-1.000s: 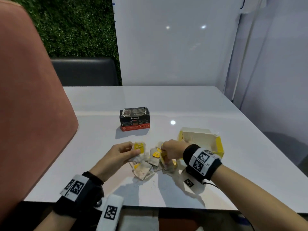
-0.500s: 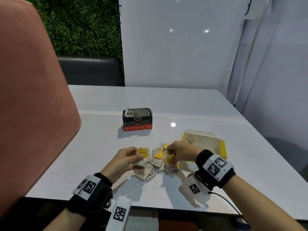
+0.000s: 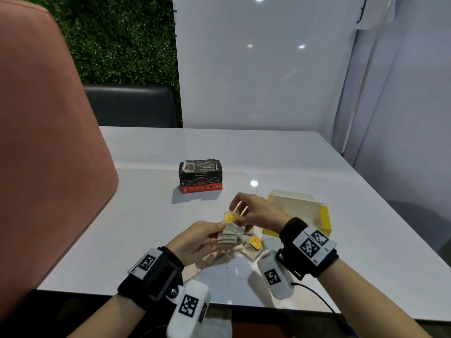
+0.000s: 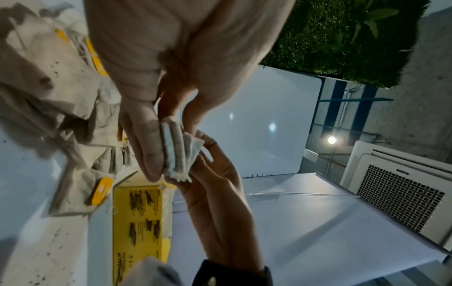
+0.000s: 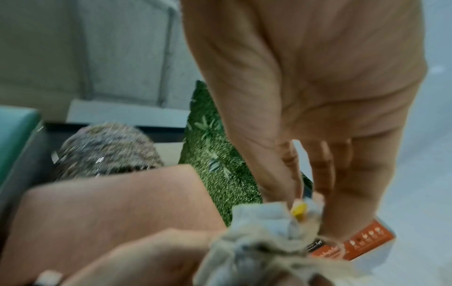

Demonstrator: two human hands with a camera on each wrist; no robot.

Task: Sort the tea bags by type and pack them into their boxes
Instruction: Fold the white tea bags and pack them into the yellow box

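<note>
**A:** What does the left hand [image 3: 195, 242] have?

**B:** A small stack of tea bags [image 3: 230, 234], held above the desk [image 3: 151, 215] near the middle of its near edge. The left wrist view shows the thumb on one side of the stack and the fingers on the other, clamped on it edge-on. A yellow tag [image 3: 230, 217] stands up at the top of the stack.

**A:** And the right hand [image 3: 256, 212]?

**B:** It comes in from the right and meets the stack at the top. Its fingers are curled, the tips pinching at the tags and bag tops there. The right wrist view is blurred, but a bit of yellow shows between the fingertips [image 5: 297, 193]. Exactly which bag it has, I cannot tell.

**A:** Anything left lying on the desk?

**B:** Yes, loose tea bags [image 3: 252, 250] lie under and just right of the hands, close to the near edge; one has a yellow tag facing up. The left wrist view shows a crumpled heap of them with dark specks of tea scattered on the surface around.

**A:** The boxes?

**B:** The yellow box [image 3: 322, 223] sits open to the right of the hands, toward the right edge, its pale inside showing. The loose bags lie just beside its near left corner. The black and red box [image 3: 200, 178] stands farther back, about mid-desk, well apart from the hands; packets show in its open top.

**A:** What is around the desk?

**B:** A pink chair back [image 3: 48, 142] at the left edge, a dark seat [image 3: 129, 106] beyond the far edge, a green hedge wall [image 3: 122, 40] and a white panel [image 3: 256, 69] behind.
</note>
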